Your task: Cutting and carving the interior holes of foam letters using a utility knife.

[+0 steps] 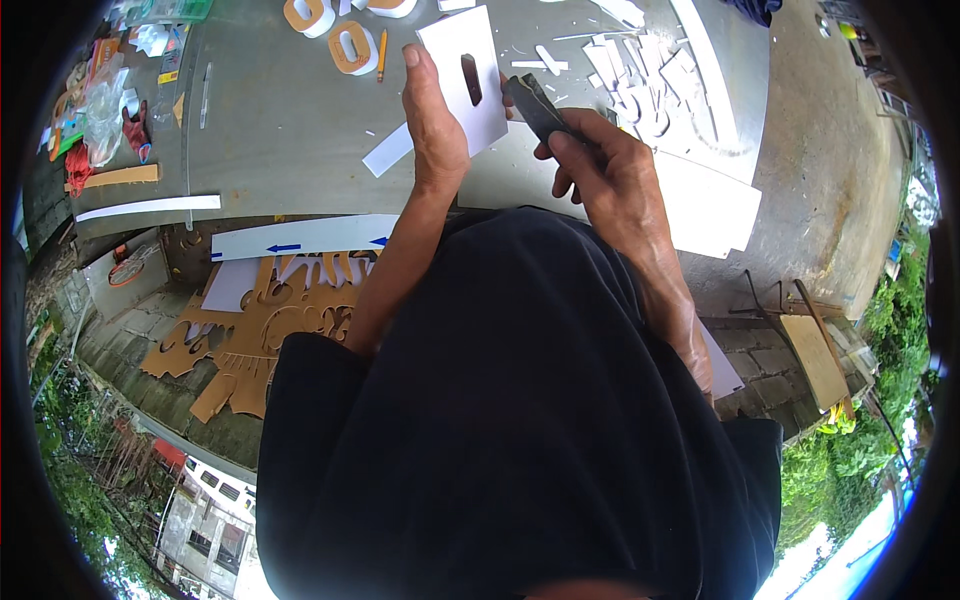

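Board, white and rectangular with a dark slot in it (488, 118), is up in front of the person over the grey table (290, 120). Left hand (437, 125) is half open around it, thumb sticking up, fingers behind. Right hand (605, 165) is curled tight on a dark, chunky handheld tool (538, 108), tip just beside the board's right edge. Yellow pencil (382, 55) and tan-faced white oval ring (353, 48) lie beyond, white offcuts (640, 88) off right.
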`<act>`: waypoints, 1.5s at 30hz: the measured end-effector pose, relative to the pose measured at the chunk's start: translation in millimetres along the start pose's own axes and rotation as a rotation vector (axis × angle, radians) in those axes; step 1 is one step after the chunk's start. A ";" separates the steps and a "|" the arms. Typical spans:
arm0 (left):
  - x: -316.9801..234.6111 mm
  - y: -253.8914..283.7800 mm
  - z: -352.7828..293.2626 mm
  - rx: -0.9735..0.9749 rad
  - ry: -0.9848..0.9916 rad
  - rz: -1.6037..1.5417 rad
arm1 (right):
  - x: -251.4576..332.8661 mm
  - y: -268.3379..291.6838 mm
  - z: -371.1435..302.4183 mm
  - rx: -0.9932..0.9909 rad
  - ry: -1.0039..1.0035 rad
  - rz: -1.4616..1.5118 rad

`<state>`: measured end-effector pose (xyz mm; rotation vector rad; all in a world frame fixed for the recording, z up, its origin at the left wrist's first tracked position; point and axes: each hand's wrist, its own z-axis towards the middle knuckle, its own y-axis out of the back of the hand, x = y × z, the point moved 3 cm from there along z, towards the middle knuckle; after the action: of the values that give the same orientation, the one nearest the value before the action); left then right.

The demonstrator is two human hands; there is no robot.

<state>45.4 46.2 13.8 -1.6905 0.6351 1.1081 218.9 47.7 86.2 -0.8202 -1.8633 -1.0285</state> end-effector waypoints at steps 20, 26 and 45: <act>6.4 16.0 -2.0 0.163 -0.173 0.310 | 19.7 -8.2 -12.0 -0.045 0.176 -0.314; 7.1 8.6 -3.5 0.170 -0.261 0.155 | 17.2 -10.1 -12.1 -0.077 0.187 -0.347; -6.1 -12.0 -13.9 0.189 -0.283 0.318 | 15.6 -21.5 1.3 -0.107 0.303 -0.464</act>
<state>57.7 37.6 26.0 -1.2683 0.8151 1.4329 193.8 41.4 92.4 -0.2648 -1.7804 -1.4603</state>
